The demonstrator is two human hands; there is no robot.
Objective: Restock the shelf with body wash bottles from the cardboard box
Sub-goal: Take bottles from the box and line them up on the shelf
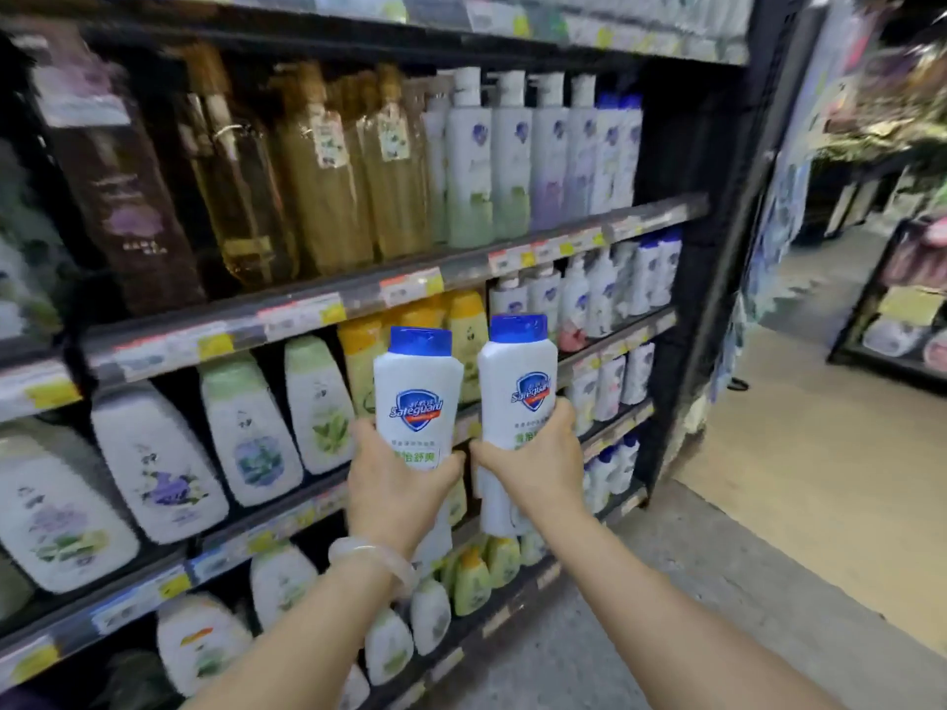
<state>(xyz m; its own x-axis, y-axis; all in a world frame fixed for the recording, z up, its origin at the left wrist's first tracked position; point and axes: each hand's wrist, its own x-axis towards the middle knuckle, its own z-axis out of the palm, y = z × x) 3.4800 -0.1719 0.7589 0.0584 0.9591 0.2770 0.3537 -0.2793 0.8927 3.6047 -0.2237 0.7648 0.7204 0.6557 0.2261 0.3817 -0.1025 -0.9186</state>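
We've got 2 white body wash btls w/ blue caps, upright, side by side in front of the shelf (358, 294), mid height. Left hand (397, 484) grip wraps the lower half of the left bottle (417, 397); right hand (535, 461) grip wraps the right bottle (517, 386) around its middle. Pale bangle (371, 556) on left wrist. Shelf rows full of other btls; floor (768, 530) at right.

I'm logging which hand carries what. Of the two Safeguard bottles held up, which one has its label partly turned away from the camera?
The bottle in the right hand: its shield logo sits skewed toward the edge. The left hand's bottle faces the camera squarely.
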